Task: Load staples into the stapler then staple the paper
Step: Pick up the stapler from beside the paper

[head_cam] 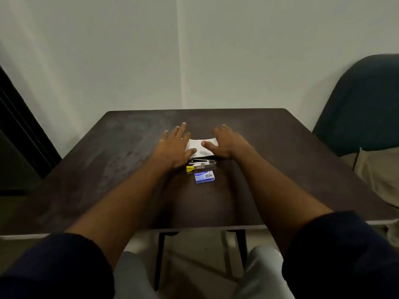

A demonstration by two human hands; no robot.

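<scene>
A small white sheet of paper (pixel 199 146) lies in the middle of the dark table (pixel 121 147). Just in front of it rests a metal stapler (pixel 201 165) with a yellow end, lying sideways. Nearer to me sits a small blue box of staples (pixel 204 177). My left hand (pixel 174 145) lies flat with fingers spread at the paper's left edge, its thumb on the sheet. My right hand (pixel 226 143) lies flat at the paper's right edge, thumb also on the sheet. Neither hand holds anything.
The table stands in a corner against pale walls. A dark blue chair back (pixel 364 104) rises at the right, with beige fabric (pixel 380 175) below it. A dark door or frame (pixel 19 134) is at the left. My knees show under the table's near edge.
</scene>
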